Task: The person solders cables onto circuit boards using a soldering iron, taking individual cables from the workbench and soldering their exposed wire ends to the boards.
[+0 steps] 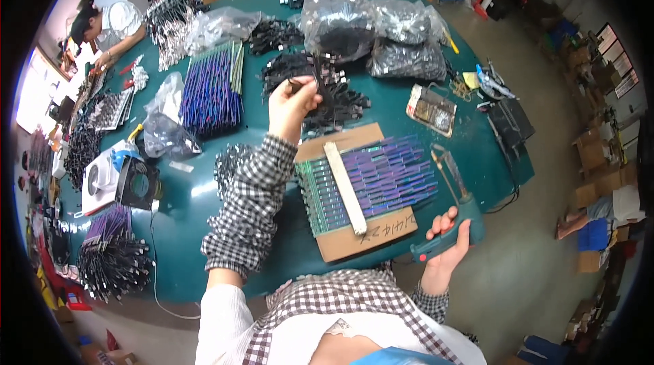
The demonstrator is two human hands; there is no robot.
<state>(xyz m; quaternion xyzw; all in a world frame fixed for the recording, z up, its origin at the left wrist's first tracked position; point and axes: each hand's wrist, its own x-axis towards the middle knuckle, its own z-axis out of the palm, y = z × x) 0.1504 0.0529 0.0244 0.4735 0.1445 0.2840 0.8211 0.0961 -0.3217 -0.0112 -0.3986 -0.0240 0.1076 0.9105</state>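
My left hand reaches out over a pile of black cables, fingertips pinched on a thin black cable. In my right hand, near the table's front right edge, is a green soldering gun with a red button, its metal tip pointing away from me. Between the hands lies a cardboard sheet. On it sit rows of purple-blue wires with green strips at their left end. A white bar lies across these rows.
Clear bags of dark parts stand at the back. Bundled purple wires and a small black fan are on the left. A blister pack lies right of the cables. Another person works at the far left.
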